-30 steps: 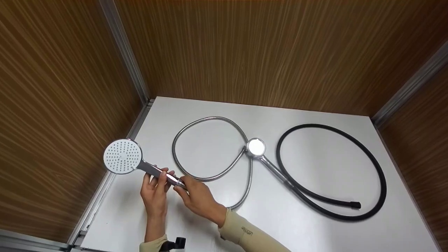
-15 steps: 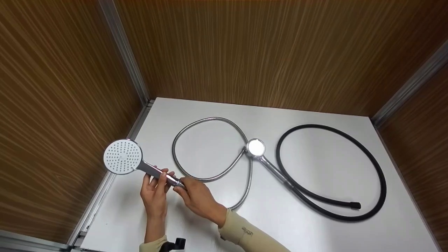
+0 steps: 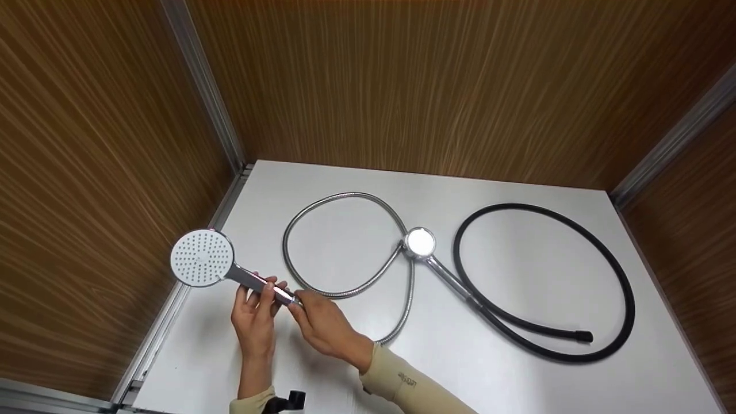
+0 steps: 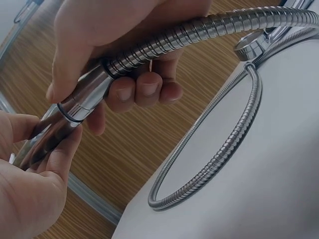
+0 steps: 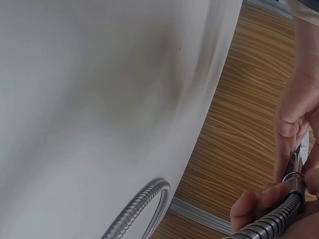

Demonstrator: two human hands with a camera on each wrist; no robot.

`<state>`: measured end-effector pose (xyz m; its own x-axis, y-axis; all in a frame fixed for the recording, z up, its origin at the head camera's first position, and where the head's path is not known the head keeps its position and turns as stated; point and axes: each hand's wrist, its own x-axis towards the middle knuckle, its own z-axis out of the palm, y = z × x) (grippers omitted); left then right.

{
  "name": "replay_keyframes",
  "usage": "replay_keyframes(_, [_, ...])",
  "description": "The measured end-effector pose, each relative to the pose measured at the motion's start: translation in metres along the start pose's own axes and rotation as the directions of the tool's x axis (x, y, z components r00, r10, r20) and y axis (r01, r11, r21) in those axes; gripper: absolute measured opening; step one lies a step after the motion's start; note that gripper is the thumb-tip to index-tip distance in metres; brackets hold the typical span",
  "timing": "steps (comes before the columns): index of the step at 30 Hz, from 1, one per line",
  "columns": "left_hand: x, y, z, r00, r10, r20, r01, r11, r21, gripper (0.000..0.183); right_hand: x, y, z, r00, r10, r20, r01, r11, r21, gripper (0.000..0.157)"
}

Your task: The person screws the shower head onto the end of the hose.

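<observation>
Above the left part of the table hangs a shower head (image 3: 202, 257) with a white round dotted face and chrome handle. My left hand (image 3: 254, 325) holds the handle from below, fingers and thumb around its lower half. The right hand (image 3: 326, 325) grips the metal hose connector (image 4: 89, 92) at the handle's end. In the left wrist view the connector and handle meet in line at a dark ring, and a ribbed metal hose (image 4: 224, 25) runs off from the connector. In the right wrist view, that connector is partly hidden by fingers.
On the white table (image 3: 241, 374), the metal hose loops in the middle. A second, smaller chrome shower head (image 3: 420, 242) lies across it, joined to a black hose (image 3: 627, 287) coiled on the right. Wood-grain panels (image 3: 402, 86) with metal rails stand around the table.
The right hand's thumb and fingers have shifted slightly on the connector. My left hand, the shower head and the things on the table stay in place.
</observation>
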<state>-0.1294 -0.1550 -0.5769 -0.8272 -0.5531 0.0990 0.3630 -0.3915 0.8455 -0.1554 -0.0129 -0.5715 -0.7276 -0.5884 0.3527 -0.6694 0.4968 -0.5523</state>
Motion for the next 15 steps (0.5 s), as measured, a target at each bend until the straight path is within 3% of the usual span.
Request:
replay_keyframes(9, [-0.0008,-0.0019,-0.0005,1.000,0.013,0.009,-0.013,1.000,0.009,0.033,-0.0016,0.0033,0.0011,0.995,-0.062,-0.077,0.062,0.998,-0.003,0.025])
replay_keyframes(15, [-0.0008,-0.0018,-0.0004,1.000,0.023,0.017,-0.023,1.000,0.013,0.033,-0.0022,0.0035,-0.0006,0.991,-0.076,-0.108,0.083,0.995,0.063,0.024])
